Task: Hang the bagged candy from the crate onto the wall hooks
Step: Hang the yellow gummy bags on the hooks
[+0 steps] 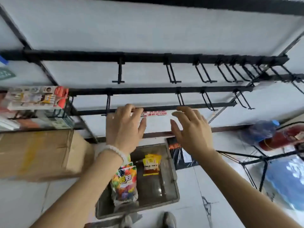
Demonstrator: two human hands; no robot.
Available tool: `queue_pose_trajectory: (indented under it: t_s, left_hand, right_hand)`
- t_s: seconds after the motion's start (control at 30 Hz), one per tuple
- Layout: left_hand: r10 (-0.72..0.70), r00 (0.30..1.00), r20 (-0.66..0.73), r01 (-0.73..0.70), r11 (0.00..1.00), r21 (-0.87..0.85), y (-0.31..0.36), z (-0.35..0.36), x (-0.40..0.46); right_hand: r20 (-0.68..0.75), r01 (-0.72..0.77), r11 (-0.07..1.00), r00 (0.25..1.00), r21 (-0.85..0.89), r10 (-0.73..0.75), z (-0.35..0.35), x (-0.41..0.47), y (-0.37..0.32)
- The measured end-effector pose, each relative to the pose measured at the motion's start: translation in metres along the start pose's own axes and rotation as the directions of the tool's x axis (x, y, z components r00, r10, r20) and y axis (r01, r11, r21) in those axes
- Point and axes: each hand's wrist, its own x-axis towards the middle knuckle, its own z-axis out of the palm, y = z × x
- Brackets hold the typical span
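Reaching toward the wall hooks (180, 99), the left hand (125, 127) and right hand (191, 129) were spread, holding nothing; the candy bags (124, 181) in the crate (172, 170) looked light, crinkly, best pinched at the top.

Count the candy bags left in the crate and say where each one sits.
2 visible designs: a colourful fruit-print bag at the crate's left side, and yellow bags near its far middle. Each looks like a stack, so more bags may be hidden.

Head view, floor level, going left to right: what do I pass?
Cardboard box → colourful candy bag → yellow packets in the crate → black bag → red fire extinguisher.
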Motion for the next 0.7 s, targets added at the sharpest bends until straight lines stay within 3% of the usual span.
queue_pose_trajectory:
  t_s: [0.17,0.3,0.47,0.6,0.7]
  left_hand:
    - [-0.165,0.966,0.197,0.170,0.985,-0.008,0.007,0.099,-0.085]
    - [-0.260,0.912,0.317,0.244,0.966,0.091,0.016,0.178,-0.157]
    - [-0.368,0.806,0.464,0.331,0.929,0.163,0.018,0.273,-0.233]
    - [-0.390,0.759,0.521,0.343,0.920,0.190,0.009,0.345,-0.276]
    - [-0.378,0.750,0.543,0.331,0.925,0.187,-0.007,0.407,-0.296]
  right_hand:
    - [0.228,-0.004,0.999,0.974,0.042,-0.006,0.079,-0.081,0.026]
    - [0.381,-0.007,0.996,0.924,0.084,-0.025,0.148,-0.149,0.052]
    - [0.547,-0.063,0.995,0.837,0.078,0.010,0.242,-0.229,0.082]
    - [0.660,-0.097,0.995,0.749,0.026,0.056,0.318,-0.273,0.099]
    - [0.684,-0.114,0.993,0.726,0.016,0.072,0.380,-0.296,0.109]
